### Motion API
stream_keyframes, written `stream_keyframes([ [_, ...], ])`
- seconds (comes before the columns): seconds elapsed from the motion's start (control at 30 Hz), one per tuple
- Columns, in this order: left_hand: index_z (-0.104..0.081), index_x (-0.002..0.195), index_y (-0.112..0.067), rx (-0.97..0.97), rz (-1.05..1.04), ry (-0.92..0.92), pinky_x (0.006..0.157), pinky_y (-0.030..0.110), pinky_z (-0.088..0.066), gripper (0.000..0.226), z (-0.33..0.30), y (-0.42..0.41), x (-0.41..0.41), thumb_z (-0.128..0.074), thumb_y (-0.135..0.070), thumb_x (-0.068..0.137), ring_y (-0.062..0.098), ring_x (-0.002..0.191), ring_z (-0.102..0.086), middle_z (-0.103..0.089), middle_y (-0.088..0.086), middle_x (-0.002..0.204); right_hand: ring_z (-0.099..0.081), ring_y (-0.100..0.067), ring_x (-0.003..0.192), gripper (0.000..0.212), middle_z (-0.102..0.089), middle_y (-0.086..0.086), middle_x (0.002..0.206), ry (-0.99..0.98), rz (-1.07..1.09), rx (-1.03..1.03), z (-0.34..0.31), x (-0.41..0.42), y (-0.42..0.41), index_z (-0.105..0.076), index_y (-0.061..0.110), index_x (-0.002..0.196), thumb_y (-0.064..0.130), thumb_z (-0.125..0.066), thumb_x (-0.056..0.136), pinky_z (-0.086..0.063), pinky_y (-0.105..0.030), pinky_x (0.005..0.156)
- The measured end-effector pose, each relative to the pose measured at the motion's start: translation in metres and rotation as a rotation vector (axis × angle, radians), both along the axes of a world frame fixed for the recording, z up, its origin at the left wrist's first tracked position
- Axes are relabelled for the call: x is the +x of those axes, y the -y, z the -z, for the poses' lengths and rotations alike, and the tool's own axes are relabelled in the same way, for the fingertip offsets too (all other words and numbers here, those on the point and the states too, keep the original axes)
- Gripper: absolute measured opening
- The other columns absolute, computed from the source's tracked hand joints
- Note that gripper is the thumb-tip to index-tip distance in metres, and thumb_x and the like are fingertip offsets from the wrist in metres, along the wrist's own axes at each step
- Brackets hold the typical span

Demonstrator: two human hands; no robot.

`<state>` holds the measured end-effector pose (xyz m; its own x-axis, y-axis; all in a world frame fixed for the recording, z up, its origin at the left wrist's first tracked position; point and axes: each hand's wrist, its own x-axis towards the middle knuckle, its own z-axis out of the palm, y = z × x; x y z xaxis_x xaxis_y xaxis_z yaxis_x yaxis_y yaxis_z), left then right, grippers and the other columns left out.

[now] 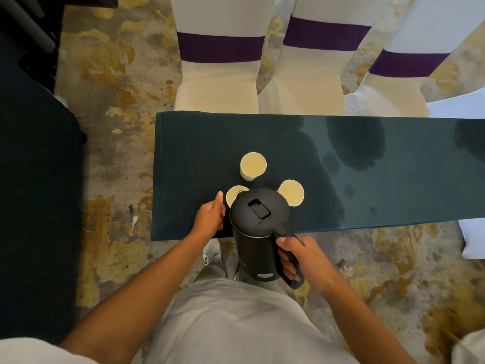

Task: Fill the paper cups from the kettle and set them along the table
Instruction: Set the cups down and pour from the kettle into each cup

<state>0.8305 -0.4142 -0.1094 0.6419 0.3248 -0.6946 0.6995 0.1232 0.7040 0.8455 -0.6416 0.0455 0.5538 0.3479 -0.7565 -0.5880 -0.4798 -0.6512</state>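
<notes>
Near the lower centre of the frame, the person's right hand (301,258) is gripping the handle of the tall black plastic electric kettle (258,232), fingers curled fully round it, and is tipping the kettle forward so its spout end is hanging over the nearest pale paper cup (234,194). That tilt is presumably there to pour, though no stream is visible because the kettle lid is hiding the spout and most of the cup mouth. Just left of centre, the left hand (211,218) is sitting against the side of that same cup, thumb up beside its rim; whether the fingers are wrapping the cup or merely resting beside it I cannot tell, as they are hidden behind the hand and kettle. It is likely steadying the light cup against tipping. A second paper cup (292,193) is standing just right of the kettle lid, and a third paper cup (253,165) is standing a little above them. All three are clustering at the left end of the dark green cloth-covered table (380,206), not yet spread along it. Dark wet patches (354,143) are showing on the cloth toward the upper right.
</notes>
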Motion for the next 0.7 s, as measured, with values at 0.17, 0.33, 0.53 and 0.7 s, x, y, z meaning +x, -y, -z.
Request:
stream_keyframes([
  [0.17,-0.045,0.06,-0.015,0.018,-0.054,-0.045,0.049,0.028,-0.033,0.058,0.007,-0.013,-0.021,-0.041,-0.055,0.103,0.016,0.042,-0.039,-0.04,0.003,0.05,-0.033,-0.02,0.043,0.039,-0.041,-0.01,0.05,0.01,0.02,0.132,-0.001,-0.01,-0.005,-0.046,0.019,0.053,0.045,-0.06,0.078,-0.027,-0.032,0.049],
  [0.33,-0.046,0.058,-0.014,0.079,-0.081,-0.068,0.05,0.028,-0.038,0.055,0.014,-0.037,-0.043,-0.046,-0.045,0.103,0.014,0.039,-0.042,-0.042,-0.003,0.043,-0.032,-0.023,0.047,0.041,-0.04,-0.011,0.051,0.027,-0.047,0.176,-0.005,-0.012,-0.019,-0.047,0.017,0.054,0.046,-0.059,0.08,-0.027,-0.035,0.052],
  [0.53,-0.044,0.062,-0.014,0.019,-0.157,-0.057,0.048,0.03,-0.033,0.047,0.016,-0.061,-0.045,-0.047,-0.033,0.105,0.018,0.045,-0.036,-0.039,0.003,0.047,-0.029,-0.023,0.047,0.046,-0.037,-0.011,0.051,0.022,-0.062,0.275,-0.015,-0.011,-0.033,-0.045,0.008,0.057,0.043,-0.06,0.082,-0.025,-0.036,0.053],
  [0.7,-0.046,0.064,-0.012,0.074,-0.145,-0.041,0.044,0.026,-0.04,0.042,0.008,-0.07,-0.034,-0.045,-0.021,0.105,0.021,0.048,-0.042,-0.044,0.008,0.051,-0.027,-0.022,0.044,0.051,-0.035,-0.008,0.048,0.031,-0.033,0.38,-0.029,0.001,-0.041,-0.038,0.002,0.058,0.041,-0.06,0.082,-0.024,-0.033,0.051],
])
